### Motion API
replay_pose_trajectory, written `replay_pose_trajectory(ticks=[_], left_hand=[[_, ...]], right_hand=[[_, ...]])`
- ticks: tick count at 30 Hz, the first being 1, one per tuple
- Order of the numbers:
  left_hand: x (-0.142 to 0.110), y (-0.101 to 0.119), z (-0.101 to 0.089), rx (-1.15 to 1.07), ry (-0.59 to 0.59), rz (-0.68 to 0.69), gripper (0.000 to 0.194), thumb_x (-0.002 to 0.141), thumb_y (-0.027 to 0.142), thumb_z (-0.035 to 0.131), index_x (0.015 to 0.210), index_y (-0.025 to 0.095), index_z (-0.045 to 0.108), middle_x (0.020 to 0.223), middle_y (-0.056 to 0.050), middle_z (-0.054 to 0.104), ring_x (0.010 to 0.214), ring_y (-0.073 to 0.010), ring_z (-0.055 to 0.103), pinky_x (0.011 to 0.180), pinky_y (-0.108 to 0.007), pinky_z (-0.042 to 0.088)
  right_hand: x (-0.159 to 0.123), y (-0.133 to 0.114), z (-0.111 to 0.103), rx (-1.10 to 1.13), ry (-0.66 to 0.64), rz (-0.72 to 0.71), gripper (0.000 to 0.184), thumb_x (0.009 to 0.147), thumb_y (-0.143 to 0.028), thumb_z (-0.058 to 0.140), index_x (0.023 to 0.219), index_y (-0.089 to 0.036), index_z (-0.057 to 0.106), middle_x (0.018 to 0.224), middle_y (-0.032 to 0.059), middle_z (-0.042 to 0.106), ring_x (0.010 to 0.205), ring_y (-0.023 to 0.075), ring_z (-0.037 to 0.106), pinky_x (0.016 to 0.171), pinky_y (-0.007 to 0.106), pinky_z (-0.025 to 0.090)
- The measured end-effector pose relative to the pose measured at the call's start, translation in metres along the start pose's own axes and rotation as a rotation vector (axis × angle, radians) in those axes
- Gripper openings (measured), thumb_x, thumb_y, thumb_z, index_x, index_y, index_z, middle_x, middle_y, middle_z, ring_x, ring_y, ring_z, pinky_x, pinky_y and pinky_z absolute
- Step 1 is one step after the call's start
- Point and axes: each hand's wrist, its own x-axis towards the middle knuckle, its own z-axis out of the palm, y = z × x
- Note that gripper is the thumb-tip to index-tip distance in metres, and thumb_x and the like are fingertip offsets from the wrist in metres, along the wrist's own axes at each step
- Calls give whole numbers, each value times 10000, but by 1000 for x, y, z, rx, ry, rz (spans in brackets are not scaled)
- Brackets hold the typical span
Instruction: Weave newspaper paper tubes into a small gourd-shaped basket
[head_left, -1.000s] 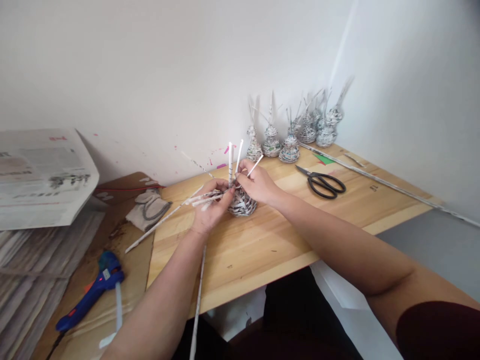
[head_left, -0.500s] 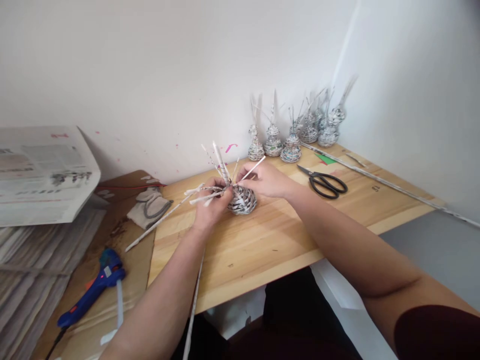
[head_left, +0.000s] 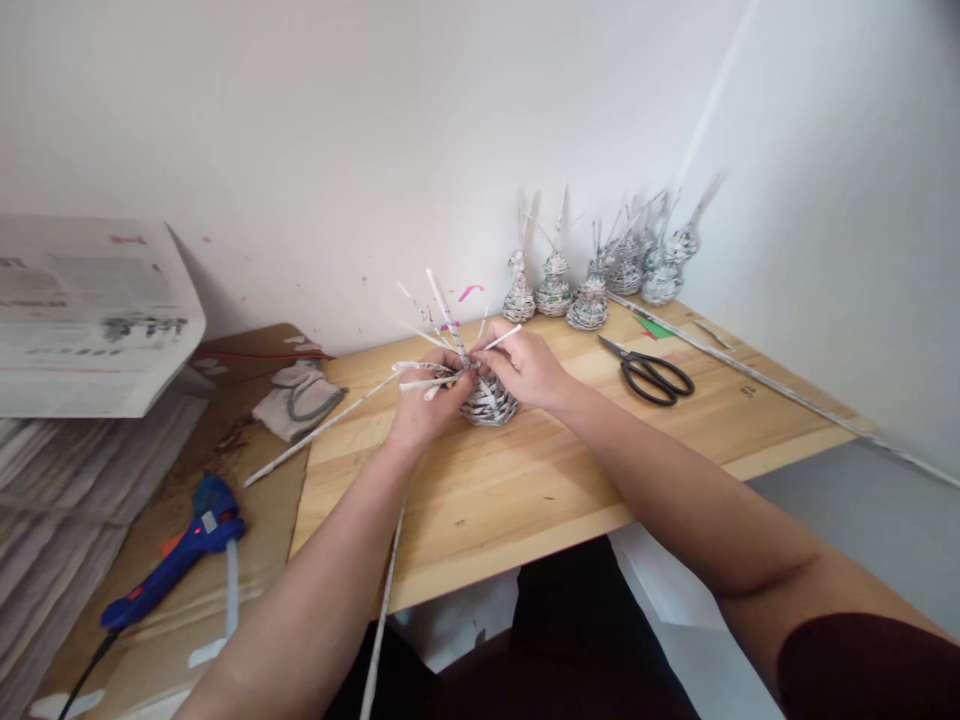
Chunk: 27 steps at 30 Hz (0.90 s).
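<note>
A small round piece woven from rolled newspaper (head_left: 491, 402) rests on the wooden board, with several paper tubes (head_left: 446, 310) sticking up and out of its top. My left hand (head_left: 431, 395) is closed around its left side, thumb at the top edge, with tube ends poking out over the fingers. On the right side of the top, my right hand (head_left: 521, 368) pinches a thin paper tube (head_left: 504, 338) near its base. The fingertips of both hands almost meet there. A long paper tube (head_left: 390, 590) hangs below my left forearm, past the board's front edge.
Black scissors (head_left: 649, 372) lie right of my hands. Several woven paper figures (head_left: 587, 300) stand along the wall. A long paper tube (head_left: 750, 372) crosses the board's right side. At left are a blue glue gun (head_left: 184, 555), a cloth (head_left: 300, 400) and stacked newspapers (head_left: 67, 520).
The tube in my right hand now leans lower, and its fingers have moved closer to my left thumb at the piece's top. The whole view has shifted slightly.
</note>
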Motion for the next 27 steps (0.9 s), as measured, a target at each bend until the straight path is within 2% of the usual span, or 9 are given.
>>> replay_pose_trajectory(ticks=[7, 12, 17, 20, 23, 27], left_hand=[[3, -3, -5, -153, -19, 31, 308, 677, 358, 808, 860, 190, 626, 775, 6, 678, 674, -134, 612, 631, -248, 494], [5, -10, -4, -159, 11, 53, 223, 706, 340, 791, 812, 188, 667, 756, -7, 702, 692, -157, 638, 665, -276, 529], [2, -10, -4, -106, 15, 89, 183, 766, 351, 761, 862, 204, 710, 857, -15, 754, 792, -175, 687, 756, -292, 550], [0, -7, -2, -100, 52, 78, 213, 760, 358, 764, 881, 202, 684, 847, -14, 756, 752, -168, 685, 714, -280, 542], [-1, -1, -1, -50, 63, 78, 176, 778, 353, 726, 817, 189, 675, 778, -14, 731, 704, -163, 651, 673, -275, 516], [3, 18, -8, -60, 33, 101, 170, 791, 341, 687, 763, 179, 647, 672, 0, 656, 617, -144, 570, 598, -261, 456]], right_hand=[[3, 4, 1, 110, 27, 76, 76, 943, -270, 553, 882, -233, 527, 678, -23, 640, 610, 148, 651, 636, 268, 527], [3, 8, 1, 133, 35, 53, 100, 946, -259, 537, 855, -240, 501, 653, -29, 635, 604, 153, 666, 613, 268, 527], [3, 6, 3, 158, 36, 82, 93, 931, -267, 560, 861, -242, 504, 650, -32, 633, 620, 157, 672, 633, 274, 541], [3, 7, 5, 241, 61, 80, 110, 913, -280, 583, 856, -242, 497, 691, -24, 647, 606, 155, 671, 606, 276, 546], [4, 7, 7, 329, 74, 97, 134, 890, -296, 614, 857, -233, 500, 742, -15, 668, 595, 144, 666, 597, 273, 553], [4, -4, 4, 455, 126, 143, 225, 850, -375, 682, 840, -208, 533, 716, -16, 675, 567, 118, 643, 574, 248, 553]])
